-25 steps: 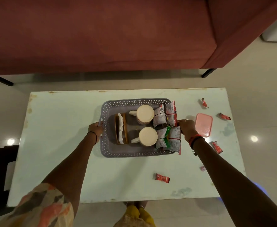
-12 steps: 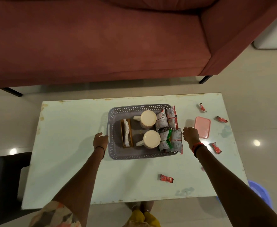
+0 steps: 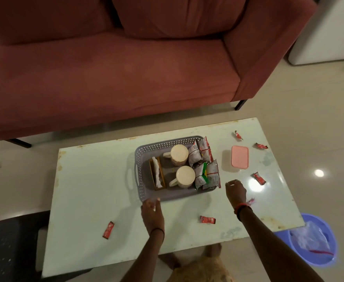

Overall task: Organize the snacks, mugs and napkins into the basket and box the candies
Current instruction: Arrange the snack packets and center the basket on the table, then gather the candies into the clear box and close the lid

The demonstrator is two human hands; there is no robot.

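The grey basket [image 3: 144,192] sits mid-table, holding two mugs [image 3: 179,154], a napkin holder [image 3: 156,173] on its left and snack packets [image 3: 204,171] on its right. The closed pink box [image 3: 239,157] lies just right of it, with red candies [image 3: 259,178] scattered around on the table [image 3: 89,180]. The left hand [image 3: 151,212] hovers near the basket's near edge, fingers loosely apart and empty; the right hand [image 3: 236,191] hovers near its right corner, fingers curled, holding nothing.

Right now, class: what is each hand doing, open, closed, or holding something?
Left hand: open, empty, by the near edge of the basket.
Right hand: open with loosely curled fingers, holding nothing, above the table.
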